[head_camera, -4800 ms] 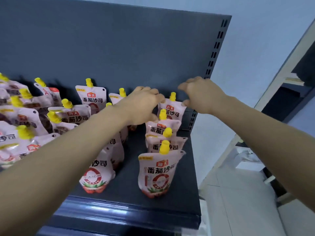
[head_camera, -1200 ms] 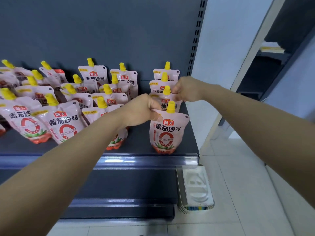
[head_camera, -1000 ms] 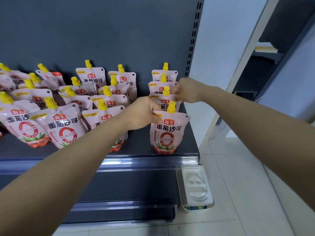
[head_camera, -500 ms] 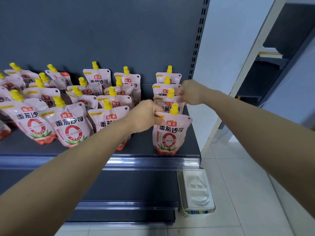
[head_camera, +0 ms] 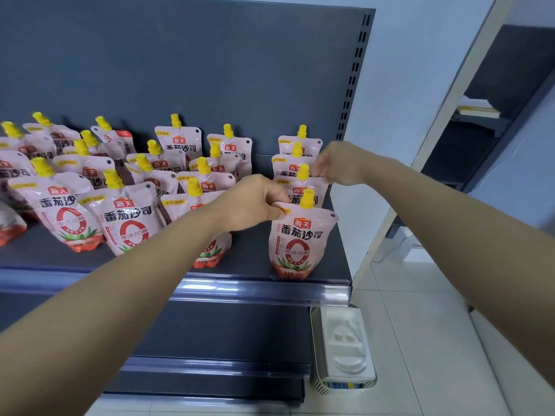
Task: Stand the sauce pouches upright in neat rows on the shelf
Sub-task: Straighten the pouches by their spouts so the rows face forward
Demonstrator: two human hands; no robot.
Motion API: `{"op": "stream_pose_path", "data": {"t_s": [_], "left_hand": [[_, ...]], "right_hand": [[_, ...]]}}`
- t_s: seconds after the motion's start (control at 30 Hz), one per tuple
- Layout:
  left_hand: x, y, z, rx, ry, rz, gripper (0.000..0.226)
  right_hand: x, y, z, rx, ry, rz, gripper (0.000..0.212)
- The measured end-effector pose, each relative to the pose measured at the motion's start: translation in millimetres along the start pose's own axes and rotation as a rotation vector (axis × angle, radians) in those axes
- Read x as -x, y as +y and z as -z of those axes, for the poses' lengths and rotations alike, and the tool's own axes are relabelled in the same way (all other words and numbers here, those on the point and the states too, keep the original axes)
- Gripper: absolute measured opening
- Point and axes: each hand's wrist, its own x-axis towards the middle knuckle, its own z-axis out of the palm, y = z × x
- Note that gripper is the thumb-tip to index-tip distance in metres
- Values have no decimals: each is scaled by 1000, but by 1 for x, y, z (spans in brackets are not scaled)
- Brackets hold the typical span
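I am straightening the right-hand row: left hand point(head_camera: 252, 205) pinches the front pouch point(head_camera: 300, 235), right hand point(head_camera: 339, 163) pinches the pouch behind point(head_camera: 303, 190). Next: release once both stand unaided.

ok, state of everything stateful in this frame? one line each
front pouch: upright at the shelf's front edge, yellow cap on, top-left corner pinched
second pouch: upright behind it, top-right corner pinched
left hand: grip shut on front pouch
right hand: grip shut on second pouch
right-hand row: four pouches, upright, in line
left pouches: standing but leaning, rows uneven
shelf: stocked, gap between the right-hand row and the next
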Motion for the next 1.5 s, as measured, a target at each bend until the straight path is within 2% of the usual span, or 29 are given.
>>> {"op": "stream_pose_path", "data": {"t_s": [0.13, 0.2, 0.37, 0.47, 0.57, 0.7, 0.83, 0.93, 1.1, 1.2, 1.3, 1.4, 1.5], "left_hand": [[8, -1, 20, -3, 90, -4, 22], [15, -3, 35, -36, 153, -13, 23], [39, -20, 75, -123, 348, -1, 19], [57, -37, 92, -117, 395, 49, 18], [72, -52, 94, -83, 355, 95, 21], [77, -70, 87, -83, 220, 168, 25], [73, -84, 83, -69, 145, 156, 8], [69, -89, 82, -101, 141, 169, 6], [65, -89, 85, -98, 97, 158, 33], [67, -93, 86, -78, 55, 141, 10], [68, -95, 85, -53, 14, 119, 13], [66, -95, 88, -28, -20, 95, 7], [64, -97, 89, -39, -23, 94, 11]], "right_hand": [[8, -12, 13, -107, 228, 40, 30], [12, -25, 18, -131, 289, 98, 30], [11, -70, 23, -160, 249, 245, 29], [3, -97, 17, -127, 184, 298, 27], [-9, -118, 5, -75, 115, 300, 28], [-27, -133, -7, -1, 43, 256, 30], [-42, -141, -16, 26, -16, 210, 34], [-49, -144, -23, 1, -55, 186, 32], [-57, -149, -33, -26, -75, 136, 18], [-61, -150, -36, -17, -55, 143, 27], [-64, -150, -37, -35, -54, 143, 35], [-65, -150, -35, -59, -60, 113, 23], [-65, -149, -32, -18, -76, 154, 28]]}}
